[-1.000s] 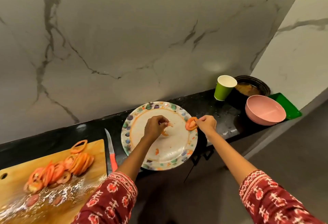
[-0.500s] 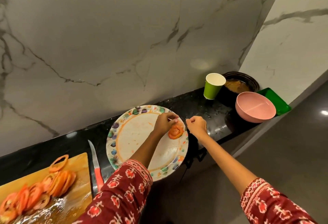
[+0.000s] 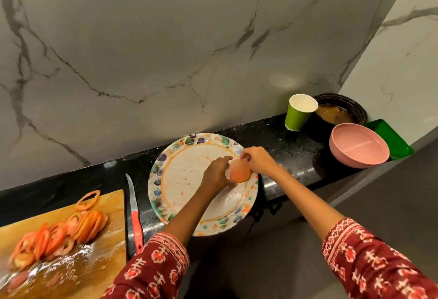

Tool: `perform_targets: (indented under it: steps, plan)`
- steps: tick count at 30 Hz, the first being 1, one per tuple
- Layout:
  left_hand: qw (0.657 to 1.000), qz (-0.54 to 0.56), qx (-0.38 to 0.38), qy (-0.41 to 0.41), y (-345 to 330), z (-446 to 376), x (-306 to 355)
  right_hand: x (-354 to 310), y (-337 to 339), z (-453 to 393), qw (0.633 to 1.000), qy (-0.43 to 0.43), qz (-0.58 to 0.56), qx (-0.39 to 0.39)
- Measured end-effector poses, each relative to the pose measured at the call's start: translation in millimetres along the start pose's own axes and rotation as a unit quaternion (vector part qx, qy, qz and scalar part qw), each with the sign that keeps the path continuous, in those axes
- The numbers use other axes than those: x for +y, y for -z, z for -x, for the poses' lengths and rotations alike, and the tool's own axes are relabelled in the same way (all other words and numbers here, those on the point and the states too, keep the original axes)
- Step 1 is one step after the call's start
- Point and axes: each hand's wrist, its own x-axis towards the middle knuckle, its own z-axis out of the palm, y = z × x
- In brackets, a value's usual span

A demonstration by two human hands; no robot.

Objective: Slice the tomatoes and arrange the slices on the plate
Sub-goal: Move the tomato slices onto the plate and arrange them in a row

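Both the left hand (image 3: 216,175) and right hand (image 3: 258,160) pinch a tomato slice (image 3: 239,172) over the plate (image 3: 180,180); pink bowl (image 3: 359,145) holds nothing.

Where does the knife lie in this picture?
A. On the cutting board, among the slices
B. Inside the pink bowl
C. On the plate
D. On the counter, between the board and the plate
D: the knife lies on the black counter, with the board to its left and the plate to its right, and neither hand touches it.
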Motion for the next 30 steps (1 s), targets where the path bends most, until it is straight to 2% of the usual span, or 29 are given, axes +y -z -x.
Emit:
perform_targets:
  steps: [10,14,19,23,30]
  plan:
    - [0.995,0.055,0.078,-0.015,-10.8,4.1,12.3,6.7,11.6,-6.1,0.998,0.013,0.014,-0.057]
    - [0.991,0.089,0.102,-0.014,-13.1,-0.5,23.1,10.9,26.8,-10.5,0.996,-0.020,-0.066,-0.058]
    - [0.981,0.145,0.130,-0.001,-17.6,-8.0,40.0,15.6,34.2,-16.1,0.992,-0.059,-0.111,0.010]
    - [0.988,0.090,0.118,0.040,-18.2,-16.1,41.8,19.0,28.6,-16.9,0.993,-0.048,-0.089,0.060]
    - [0.989,0.107,0.101,0.031,-14.2,-15.2,36.0,19.1,20.6,-19.4,0.992,-0.043,-0.107,0.056]
